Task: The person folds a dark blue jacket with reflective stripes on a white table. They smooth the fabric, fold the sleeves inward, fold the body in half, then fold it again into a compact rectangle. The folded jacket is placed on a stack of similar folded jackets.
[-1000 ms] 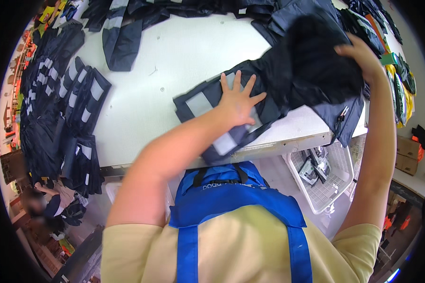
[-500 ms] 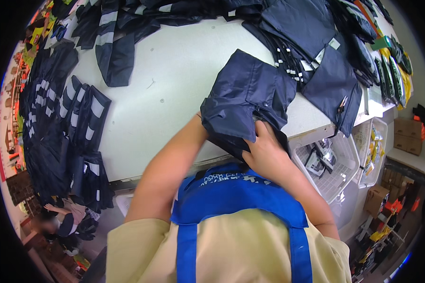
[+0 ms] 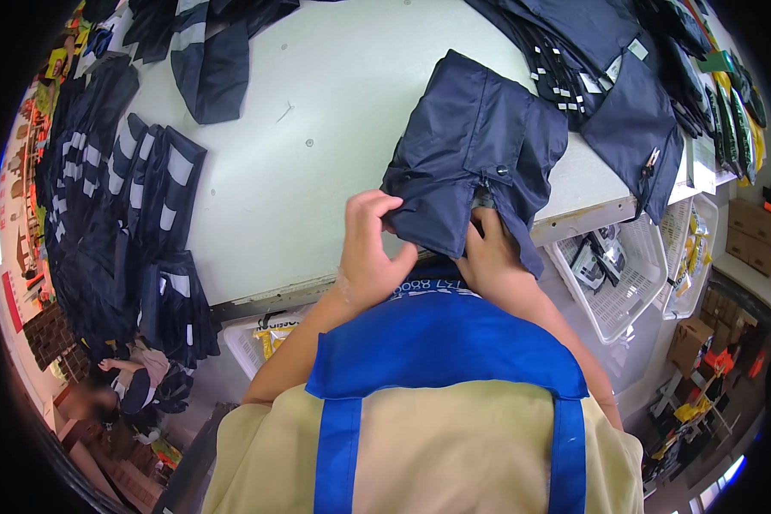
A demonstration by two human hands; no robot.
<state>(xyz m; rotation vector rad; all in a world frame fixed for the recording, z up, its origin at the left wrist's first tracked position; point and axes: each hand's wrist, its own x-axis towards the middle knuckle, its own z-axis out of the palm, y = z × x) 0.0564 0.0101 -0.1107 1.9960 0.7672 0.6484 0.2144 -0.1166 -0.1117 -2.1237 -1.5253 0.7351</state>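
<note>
A folded navy garment (image 3: 441, 141) of smooth fabric lies on the white table in front of me, its near end at the table's front edge. It has a snap button and a split opening at the near end. My left hand (image 3: 373, 248) is at its lower left edge, thumb and fingers spread apart, fingertips touching the fabric. My right hand (image 3: 493, 257) is at the opening, fingers bent into the cloth and gripping it; some fingertips are hidden in the folds.
Dark garments with reflective bands (image 3: 137, 197) hang over the table's left side. More dark garments (image 3: 612, 111) lie at the right, with small snips (image 3: 649, 167) on one. White plastic baskets (image 3: 612, 300) holding packaged items stand below the right edge. A person (image 3: 133, 385) is at the lower left.
My left hand has come out from under the garment to its near left edge. The garment lies flatter, with its snap now showing. My right hand stays at the opening.
</note>
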